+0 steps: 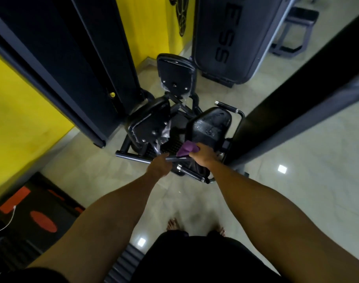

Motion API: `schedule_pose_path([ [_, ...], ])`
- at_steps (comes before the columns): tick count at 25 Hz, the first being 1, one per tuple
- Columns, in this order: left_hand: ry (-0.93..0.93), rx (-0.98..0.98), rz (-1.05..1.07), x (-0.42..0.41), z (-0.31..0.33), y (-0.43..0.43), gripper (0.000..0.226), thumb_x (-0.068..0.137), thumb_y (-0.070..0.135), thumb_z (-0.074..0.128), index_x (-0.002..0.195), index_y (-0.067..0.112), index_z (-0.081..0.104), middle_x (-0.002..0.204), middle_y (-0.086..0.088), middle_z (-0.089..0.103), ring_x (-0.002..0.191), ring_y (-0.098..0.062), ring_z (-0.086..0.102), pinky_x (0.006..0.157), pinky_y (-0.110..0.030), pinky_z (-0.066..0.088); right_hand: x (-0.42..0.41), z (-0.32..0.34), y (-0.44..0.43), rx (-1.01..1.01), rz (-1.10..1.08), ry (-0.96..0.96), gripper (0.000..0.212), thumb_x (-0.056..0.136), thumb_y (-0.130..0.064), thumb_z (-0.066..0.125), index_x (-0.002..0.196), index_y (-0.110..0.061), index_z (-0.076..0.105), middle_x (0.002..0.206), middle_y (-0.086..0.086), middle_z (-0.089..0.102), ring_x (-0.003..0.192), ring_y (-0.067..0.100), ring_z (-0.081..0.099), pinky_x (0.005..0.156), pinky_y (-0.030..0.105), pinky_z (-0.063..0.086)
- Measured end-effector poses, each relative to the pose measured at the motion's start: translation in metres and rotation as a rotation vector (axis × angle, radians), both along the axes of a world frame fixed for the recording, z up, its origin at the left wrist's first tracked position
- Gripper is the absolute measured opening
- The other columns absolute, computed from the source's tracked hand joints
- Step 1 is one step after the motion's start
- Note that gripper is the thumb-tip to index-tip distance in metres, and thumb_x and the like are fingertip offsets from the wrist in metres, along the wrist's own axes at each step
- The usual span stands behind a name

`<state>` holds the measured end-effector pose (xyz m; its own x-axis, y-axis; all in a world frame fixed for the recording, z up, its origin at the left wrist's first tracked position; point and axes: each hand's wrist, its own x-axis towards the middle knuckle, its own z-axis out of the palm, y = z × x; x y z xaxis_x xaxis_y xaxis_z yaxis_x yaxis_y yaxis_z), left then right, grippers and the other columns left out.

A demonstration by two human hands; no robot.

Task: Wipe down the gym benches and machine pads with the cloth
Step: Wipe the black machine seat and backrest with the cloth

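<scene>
Altogether three pads (210, 124), one purple cloth (186, 150) in curled right hand (202, 155), left hand (160, 166) curled round one bar (178, 159).

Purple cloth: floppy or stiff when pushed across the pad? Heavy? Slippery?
Likely floppy: the cloth bunches and folds in the right hand. Probably light: that hand alone holds it; the left hand grips a bar. It may glide easily, as the pad looks glossy.

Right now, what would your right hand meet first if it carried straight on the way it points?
Most likely the black machine pad ahead: the right hand, gripping the purple cloth, is at its near edge, though depth is unclear.
</scene>
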<state>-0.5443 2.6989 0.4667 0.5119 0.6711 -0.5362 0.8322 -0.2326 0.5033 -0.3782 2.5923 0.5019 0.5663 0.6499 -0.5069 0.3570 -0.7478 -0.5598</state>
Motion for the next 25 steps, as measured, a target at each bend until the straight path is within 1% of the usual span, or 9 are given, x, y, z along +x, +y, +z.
schedule_pose_path([
  [5,0.061,0.048,-0.183,0.038,0.012,-0.082,0.045,0.099,0.025,0.055,0.143,0.013,0.053,0.144,-0.015,0.055,0.13,-0.033,0.053,0.107,-0.038,0.041,0.016,-0.005,-0.118,-0.022,-0.053,0.004,0.05,0.092,-0.036,0.069,0.139,-0.023,0.058,0.13,0.012,0.066,0.12,0.036,0.061,0.099,0.045,0.052],
  [9,0.085,0.004,-0.314,0.093,0.03,-0.177,0.043,0.101,0.023,0.053,0.142,0.009,0.053,0.144,-0.014,0.055,0.131,-0.031,0.052,0.109,-0.035,0.039,0.048,-0.004,-0.234,-0.053,-0.1,-0.048,0.049,0.093,-0.034,0.066,0.14,-0.024,0.057,0.134,0.013,0.064,0.121,0.035,0.06,0.094,0.037,0.047],
  [12,0.059,0.065,-0.426,0.137,0.038,-0.25,0.043,0.1,0.027,0.051,0.141,0.013,0.055,0.145,-0.016,0.054,0.132,-0.032,0.052,0.11,-0.037,0.039,0.078,0.002,-0.319,-0.14,-0.127,-0.074,0.051,0.09,-0.042,0.063,0.138,-0.028,0.054,0.13,0.015,0.061,0.115,0.038,0.06,0.093,0.04,0.048],
  [14,0.055,0.077,-0.496,0.169,0.037,-0.3,0.043,0.101,0.025,0.049,0.142,0.013,0.054,0.147,-0.016,0.052,0.133,-0.032,0.051,0.109,-0.037,0.039,0.098,0.007,-0.377,-0.132,-0.211,-0.086,0.052,0.09,-0.05,0.057,0.139,-0.032,0.053,0.13,0.012,0.059,0.116,0.037,0.059,0.098,0.042,0.048],
  [16,0.066,0.074,-0.594,0.198,0.042,-0.346,0.042,0.101,0.023,0.048,0.141,0.012,0.053,0.144,-0.015,0.054,0.128,-0.032,0.055,0.101,-0.035,0.043,0.114,0.012,-0.429,-0.103,-0.319,-0.094,0.052,0.091,-0.05,0.055,0.141,-0.035,0.053,0.131,0.012,0.057,0.119,0.036,0.058,0.099,0.042,0.047],
  [18,0.081,0.06,-0.652,0.225,0.047,-0.387,0.041,0.101,0.026,0.046,0.14,0.015,0.052,0.138,-0.009,0.057,0.113,-0.031,0.061,0.086,-0.031,0.046,0.13,0.019,-0.473,-0.103,-0.392,-0.097,0.052,0.091,-0.042,0.06,0.142,-0.034,0.052,0.133,0.011,0.056,0.121,0.036,0.057,0.098,0.04,0.046],
  [19,0.097,0.061,-0.677,0.242,0.049,-0.405,0.043,0.1,0.029,0.045,0.142,0.018,0.05,0.139,-0.007,0.057,0.11,-0.03,0.062,0.084,-0.03,0.046,0.142,0.021,-0.493,-0.11,-0.428,-0.096,0.053,0.091,-0.038,0.062,0.143,-0.033,0.051,0.135,0.011,0.055,0.122,0.035,0.057,0.099,0.04,0.046],
  [22,0.12,0.067,-0.765,0.29,0.046,-0.443,0.055,0.094,0.034,0.046,0.149,0.024,0.043,0.149,-0.01,0.051,0.129,-0.031,0.054,0.102,-0.036,0.046,0.174,0.023,-0.535,-0.103,-0.517,-0.1,0.055,0.09,-0.036,0.065,0.144,-0.033,0.051,0.134,0.01,0.054,0.122,0.034,0.056,0.099,0.04,0.046],
  [25,0.14,0.084,-0.806,0.345,0.045,-0.471,0.058,0.095,0.034,0.047,0.152,0.028,0.039,0.152,-0.009,0.047,0.134,-0.03,0.049,0.108,-0.038,0.043,0.214,0.021,-0.561,-0.111,-0.582,-0.109,0.055,0.088,-0.034,0.064,0.142,-0.034,0.052,0.13,0.008,0.054,0.118,0.033,0.058,0.095,0.039,0.048],
])
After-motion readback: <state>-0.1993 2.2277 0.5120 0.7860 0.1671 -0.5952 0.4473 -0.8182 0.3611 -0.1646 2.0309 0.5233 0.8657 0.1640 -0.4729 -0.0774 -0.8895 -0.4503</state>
